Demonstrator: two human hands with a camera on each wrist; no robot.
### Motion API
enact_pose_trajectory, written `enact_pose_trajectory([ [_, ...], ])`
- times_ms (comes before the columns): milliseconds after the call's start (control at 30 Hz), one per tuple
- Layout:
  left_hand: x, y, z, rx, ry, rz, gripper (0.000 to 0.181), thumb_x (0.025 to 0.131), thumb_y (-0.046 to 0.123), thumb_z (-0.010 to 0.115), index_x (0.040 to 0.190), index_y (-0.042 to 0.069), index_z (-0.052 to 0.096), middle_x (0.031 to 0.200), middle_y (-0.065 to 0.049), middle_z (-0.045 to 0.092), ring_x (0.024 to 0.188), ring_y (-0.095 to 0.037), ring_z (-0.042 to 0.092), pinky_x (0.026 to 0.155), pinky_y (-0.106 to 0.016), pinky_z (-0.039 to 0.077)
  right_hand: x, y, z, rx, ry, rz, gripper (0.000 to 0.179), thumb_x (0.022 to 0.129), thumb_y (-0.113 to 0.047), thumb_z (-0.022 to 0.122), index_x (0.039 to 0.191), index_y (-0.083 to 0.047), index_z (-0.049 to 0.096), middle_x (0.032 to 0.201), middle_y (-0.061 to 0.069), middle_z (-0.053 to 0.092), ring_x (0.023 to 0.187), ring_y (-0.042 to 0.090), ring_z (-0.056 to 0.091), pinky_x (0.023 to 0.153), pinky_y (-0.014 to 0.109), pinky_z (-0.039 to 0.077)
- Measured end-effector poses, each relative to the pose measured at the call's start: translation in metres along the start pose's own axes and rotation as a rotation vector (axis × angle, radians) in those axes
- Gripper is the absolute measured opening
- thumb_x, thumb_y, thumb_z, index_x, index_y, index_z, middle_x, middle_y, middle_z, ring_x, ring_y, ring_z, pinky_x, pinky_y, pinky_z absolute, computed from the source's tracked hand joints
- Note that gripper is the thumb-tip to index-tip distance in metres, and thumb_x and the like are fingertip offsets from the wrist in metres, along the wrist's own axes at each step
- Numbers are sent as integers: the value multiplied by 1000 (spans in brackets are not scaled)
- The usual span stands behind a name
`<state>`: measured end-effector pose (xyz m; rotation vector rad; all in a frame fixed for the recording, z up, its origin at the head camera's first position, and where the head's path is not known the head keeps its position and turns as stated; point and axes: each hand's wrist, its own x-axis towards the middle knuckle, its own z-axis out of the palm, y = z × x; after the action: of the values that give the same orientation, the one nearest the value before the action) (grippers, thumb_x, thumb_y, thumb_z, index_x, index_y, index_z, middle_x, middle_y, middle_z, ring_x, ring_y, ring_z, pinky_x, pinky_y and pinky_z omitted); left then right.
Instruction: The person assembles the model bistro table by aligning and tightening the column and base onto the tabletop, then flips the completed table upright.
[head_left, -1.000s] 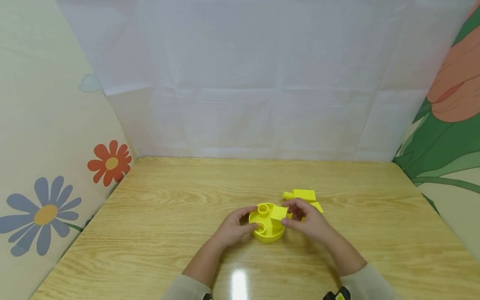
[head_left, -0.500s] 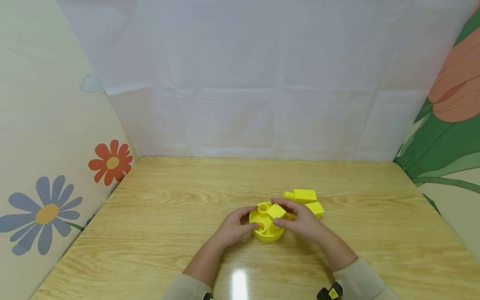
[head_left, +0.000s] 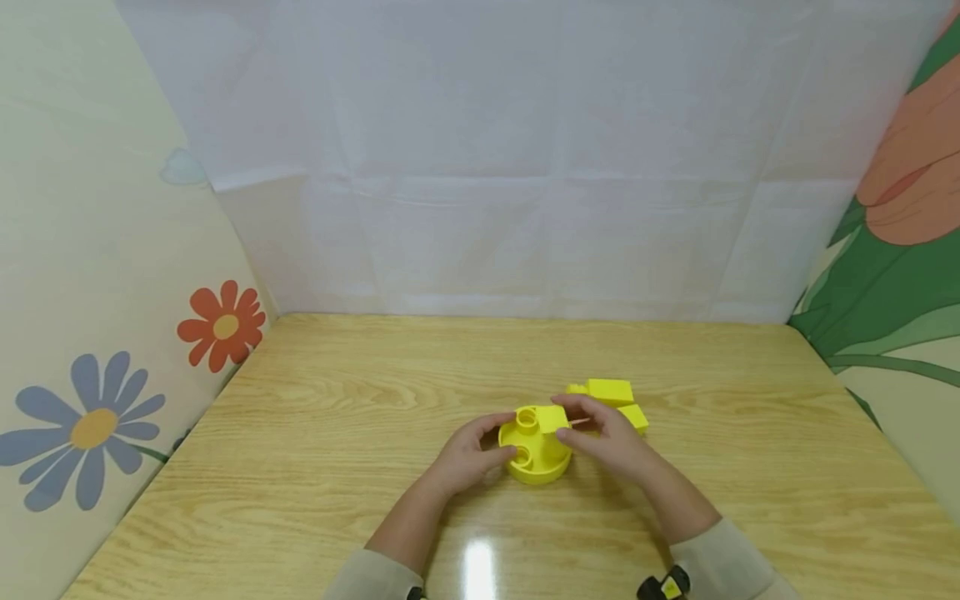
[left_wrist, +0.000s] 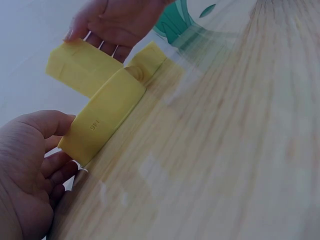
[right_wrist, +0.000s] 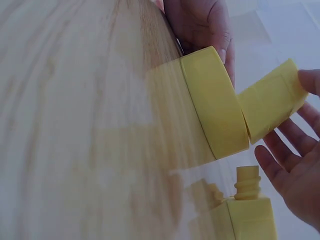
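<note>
In the head view, the left hand (head_left: pixel 468 457) pinches the rim of the round yellow socketed base (head_left: pixel 536 477), which lies at its three o'clock on the wood-grain table (head_left: pixel 360 392). The right hand (head_left: pixel 615 437) grips the top of a tilted rectangular yellow block (head_left: pixel 553 419), at its ten o'clock, over the base's one o'clock side; whether it is seated is hidden. Two more yellow blocks, one far (head_left: pixel 611 391), one near (head_left: pixel 635 417), lie at the base's two o'clock.
</note>
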<state>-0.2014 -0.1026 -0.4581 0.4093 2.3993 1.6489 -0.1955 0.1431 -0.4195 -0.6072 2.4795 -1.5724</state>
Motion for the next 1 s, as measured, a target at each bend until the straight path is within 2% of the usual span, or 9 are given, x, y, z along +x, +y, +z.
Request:
enact_pose_trajectory([
  [133,0,0,0,3,2,0,54,89,22,71,137,4,55,143,-19,53,136,-37,44,115,-54,31,3,-1,2,-17,55,78,52,92,-25,69,138,-7,51,118,12,59,104,22,54,88,32,48],
  [267,-1,1,0,5,3,-1,53,89,21,71,137,4,55,142,-18,54,136,-37,45,115,-54,31,7,-2,4,-31,62,133,59,90,-28,71,142,-12,48,123,13,55,96,20,49,77,26,44],
  [367,-1,1,0,6,3,1,53,89,21,71,136,3,55,141,-18,54,135,-37,45,115,-54,32,8,-1,5,-35,57,132,61,91,-27,71,144,-10,46,126,15,54,93,19,47,72,25,43],
  [433,-1,1,0,10,3,-2,54,89,22,71,136,4,55,141,-18,54,135,-37,45,115,-54,32,9,-1,6,-35,57,123,60,92,-27,69,144,-9,46,128,14,54,96,20,48,76,26,44],
  [533,-2,0,0,15,0,-2,54,89,23,71,137,4,55,142,-19,54,135,-38,45,115,-55,32,10,0,6,-10,52,107,60,93,-27,68,145,-7,44,135,15,54,112,27,53,92,37,49],
  [600,-2,0,0,12,-1,-3,54,89,23,71,137,4,55,142,-18,53,136,-38,44,115,-55,32,11,1,7,34,52,108,60,93,-25,67,145,-5,43,142,17,52,126,33,50,106,47,44],
  [667,-2,0,0,7,-2,0,53,89,22,71,137,4,55,142,-18,53,136,-38,44,115,-55,32,11,3,7,77,55,121,60,93,-24,67,144,-5,42,145,18,49,134,35,46,113,52,37],
  [800,-1,1,0,1,0,-1,53,89,21,71,137,4,55,142,-18,54,136,-37,45,115,-54,32,10,5,5,131,83,145,60,93,-23,68,143,-5,41,138,20,55,128,33,52,112,50,39],
  [1000,-1,1,0,13,-4,-8,53,90,22,71,137,5,55,143,-18,53,137,-37,43,115,-54,32,4,8,-1,161,105,139,57,93,-18,67,142,-4,42,126,20,59,114,26,57,95,32,52],
])
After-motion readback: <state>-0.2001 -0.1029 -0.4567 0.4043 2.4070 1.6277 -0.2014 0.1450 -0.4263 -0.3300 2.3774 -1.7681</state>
